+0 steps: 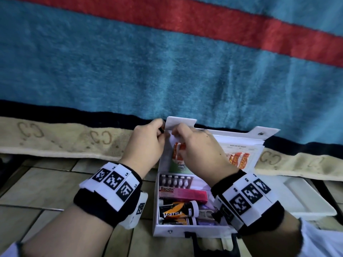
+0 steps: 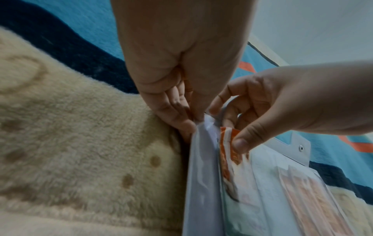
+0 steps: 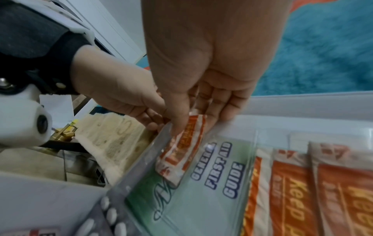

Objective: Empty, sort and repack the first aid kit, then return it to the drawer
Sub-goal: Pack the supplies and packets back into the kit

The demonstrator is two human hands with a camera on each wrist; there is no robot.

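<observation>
The white first aid kit [image 1: 193, 229] lies open on the floor, its lid [image 1: 241, 136] leaning on the blanket. My left hand [image 1: 161, 133] [image 2: 191, 123] pinches the top edge of the lid's clear pocket [image 2: 203, 159] at its left end. My right hand [image 1: 176, 134] [image 3: 187, 121] pinches an orange and white packet [image 3: 181, 148] [image 2: 228, 143] that stands half inside that pocket, in front of the green first aid guide [image 3: 212, 172]. More orange packets [image 1: 239, 160] sit in the pocket to the right.
The kit's base holds a blister pack [image 1: 176, 181], a pink Bacidin box [image 1: 183, 193] and V-Style bottles [image 1: 178, 210]. A white tray [image 1: 306, 197] lies on the tiles to the right. A blue, red and beige blanket [image 1: 167, 71] hangs behind.
</observation>
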